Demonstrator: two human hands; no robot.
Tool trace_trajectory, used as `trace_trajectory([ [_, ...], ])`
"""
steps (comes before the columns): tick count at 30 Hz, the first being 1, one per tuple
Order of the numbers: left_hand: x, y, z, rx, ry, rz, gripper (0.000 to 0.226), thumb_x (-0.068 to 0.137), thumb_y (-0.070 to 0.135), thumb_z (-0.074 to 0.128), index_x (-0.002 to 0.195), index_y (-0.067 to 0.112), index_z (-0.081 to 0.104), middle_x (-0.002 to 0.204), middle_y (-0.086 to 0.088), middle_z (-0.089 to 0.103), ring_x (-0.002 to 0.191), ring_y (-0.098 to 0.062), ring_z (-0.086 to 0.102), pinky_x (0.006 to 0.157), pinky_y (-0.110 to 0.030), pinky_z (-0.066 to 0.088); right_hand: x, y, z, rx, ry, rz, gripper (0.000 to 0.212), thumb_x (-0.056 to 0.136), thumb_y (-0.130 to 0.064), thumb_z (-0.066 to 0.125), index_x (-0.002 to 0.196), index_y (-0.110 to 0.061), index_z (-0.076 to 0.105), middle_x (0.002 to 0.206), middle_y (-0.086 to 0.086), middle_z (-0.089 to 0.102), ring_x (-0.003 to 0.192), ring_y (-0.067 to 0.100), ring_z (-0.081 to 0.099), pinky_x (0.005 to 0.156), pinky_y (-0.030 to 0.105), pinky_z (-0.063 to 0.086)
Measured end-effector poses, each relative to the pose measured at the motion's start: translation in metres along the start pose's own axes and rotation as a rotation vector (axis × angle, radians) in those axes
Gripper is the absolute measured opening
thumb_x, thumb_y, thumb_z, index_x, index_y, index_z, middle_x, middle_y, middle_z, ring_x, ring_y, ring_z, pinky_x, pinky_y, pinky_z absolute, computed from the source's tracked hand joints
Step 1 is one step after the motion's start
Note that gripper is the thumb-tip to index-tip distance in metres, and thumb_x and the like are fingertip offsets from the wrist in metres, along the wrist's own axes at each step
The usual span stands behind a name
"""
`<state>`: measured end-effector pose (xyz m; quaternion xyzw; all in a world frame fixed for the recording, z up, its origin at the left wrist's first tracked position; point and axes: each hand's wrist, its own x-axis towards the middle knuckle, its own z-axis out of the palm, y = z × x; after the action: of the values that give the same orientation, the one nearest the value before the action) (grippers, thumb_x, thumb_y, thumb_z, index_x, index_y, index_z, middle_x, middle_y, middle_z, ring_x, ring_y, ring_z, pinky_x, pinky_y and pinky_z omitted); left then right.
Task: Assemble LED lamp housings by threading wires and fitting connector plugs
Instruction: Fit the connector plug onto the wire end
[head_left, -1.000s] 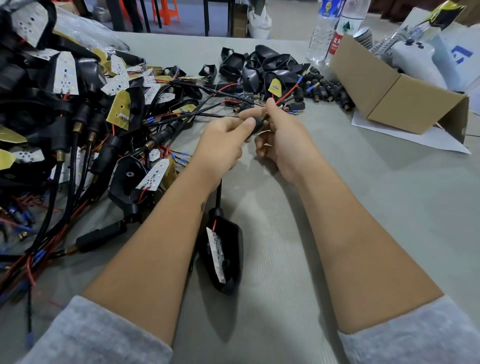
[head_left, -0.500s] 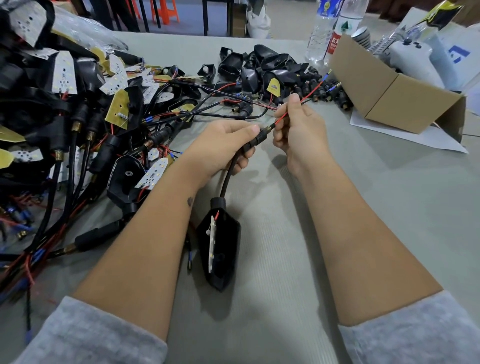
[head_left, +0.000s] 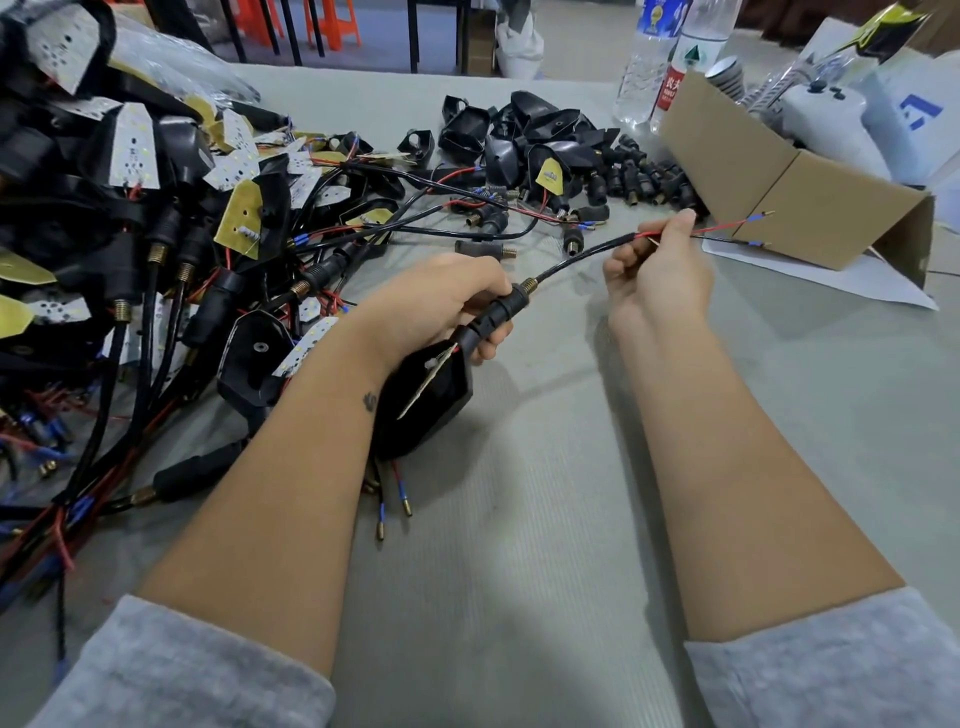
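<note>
Your left hand sits beside your right hand, the cable running between them. The lamp housing hangs under your left wrist. A heap of finished lamps lies to your left; loose housings behind, bottles and probably an open cardboard box far right.

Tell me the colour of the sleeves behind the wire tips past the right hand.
Blue sleeves, seen in the head view.
</note>
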<state>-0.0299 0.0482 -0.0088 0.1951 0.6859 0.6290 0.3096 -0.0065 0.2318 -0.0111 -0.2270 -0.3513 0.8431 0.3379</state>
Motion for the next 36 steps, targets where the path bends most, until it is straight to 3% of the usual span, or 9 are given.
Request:
trace_trajectory([
  [7,-0.003,0.005,0.000,-0.204,0.141,-0.025,0.016,0.099,0.018,0.043,0.091,0.010,0.054,0.059,-0.005,0.055,0.046,-0.017,0.054,0.045,-0.021,0.043,-0.007,-0.002,0.001,0.030,-0.089,0.175,0.039,0.105,-0.035,0.039,0.084,-0.006,0.054,0.057,0.005,0.056,0.046,0.012,0.055,0.044,0.021,0.049],
  [10,0.000,0.005,-0.001,-0.303,0.255,-0.034,0.015,0.099,0.023,0.047,0.091,0.011,0.053,0.061,-0.003,0.053,0.045,-0.015,0.052,0.045,-0.019,0.042,-0.019,0.000,0.006,-0.304,-0.281,0.232,0.035,0.104,-0.034,0.041,0.090,-0.005,0.055,0.065,0.006,0.056,0.047,0.011,0.053,0.043,0.020,0.047],
  [13,0.005,0.003,-0.004,-0.335,0.377,0.096,0.011,0.099,0.020,0.049,0.090,0.014,0.052,0.066,-0.004,0.053,0.051,-0.013,0.049,0.050,-0.024,0.041,-0.037,0.004,0.015,-0.686,-0.585,0.240,0.038,0.103,-0.036,0.044,0.083,-0.006,0.058,0.058,0.004,0.058,0.040,0.011,0.052,0.039,0.019,0.041],
  [17,0.005,0.001,-0.003,-0.322,0.493,0.222,0.018,0.099,0.017,0.050,0.082,0.015,0.056,0.058,0.006,0.059,0.053,-0.011,0.055,0.053,-0.024,0.045,-0.057,0.013,0.022,-0.947,-0.870,0.173,0.023,0.096,-0.030,0.058,0.084,-0.011,0.059,0.066,0.003,0.059,0.045,0.014,0.052,0.040,0.022,0.039],
  [21,0.009,0.000,-0.003,-0.325,0.605,0.211,0.021,0.100,0.017,0.049,0.079,0.016,0.054,0.062,0.007,0.055,0.056,-0.008,0.054,0.060,-0.026,0.047,-0.061,0.013,0.025,-1.052,-0.812,-0.022,0.027,0.090,-0.026,0.069,0.074,-0.016,0.049,0.056,-0.005,0.048,0.043,0.010,0.046,0.040,0.019,0.031],
  [25,0.013,0.000,0.000,-0.355,0.652,0.194,0.016,0.102,0.017,0.044,0.089,0.013,0.050,0.067,0.001,0.051,0.044,-0.003,0.052,0.047,-0.018,0.043,-0.065,-0.001,0.029,-1.180,-0.980,-0.035,0.029,0.083,-0.023,0.076,0.076,-0.004,0.055,0.056,0.000,0.039,0.048,0.012,0.036,0.045,0.021,0.026],
  [29,0.016,-0.001,0.000,-0.366,0.664,0.180,0.015,0.103,0.020,0.043,0.092,0.014,0.049,0.066,0.002,0.051,0.041,-0.002,0.053,0.047,-0.018,0.044,-0.076,-0.002,0.033,-1.511,-1.064,-0.253,0.020,0.074,-0.016,0.080,0.075,-0.002,0.065,0.053,-0.006,0.045,0.045,0.004,0.037,0.047,0.018,0.030],
  [33,0.016,-0.001,-0.002,-0.532,0.597,0.147,0.009,0.102,0.020,0.044,0.095,0.016,0.049,0.066,-0.001,0.055,0.046,-0.013,0.056,0.054,-0.025,0.047,-0.078,0.004,0.033,-1.447,-0.919,-0.313,0.009,0.083,-0.005,0.060,0.083,0.003,0.058,0.073,0.016,0.064,0.063,0.024,0.062,0.062,0.038,0.055],
  [36,0.017,-0.001,-0.001,-0.573,0.581,0.156,0.007,0.102,0.018,0.044,0.104,0.017,0.050,0.066,-0.002,0.057,0.056,-0.019,0.054,0.066,-0.035,0.047,-0.081,0.007,0.030,-1.381,-0.912,-0.406,0.005,0.084,-0.002,0.055,0.086,0.003,0.053,0.078,0.018,0.064,0.074,0.032,0.064,0.071,0.048,0.053],
])
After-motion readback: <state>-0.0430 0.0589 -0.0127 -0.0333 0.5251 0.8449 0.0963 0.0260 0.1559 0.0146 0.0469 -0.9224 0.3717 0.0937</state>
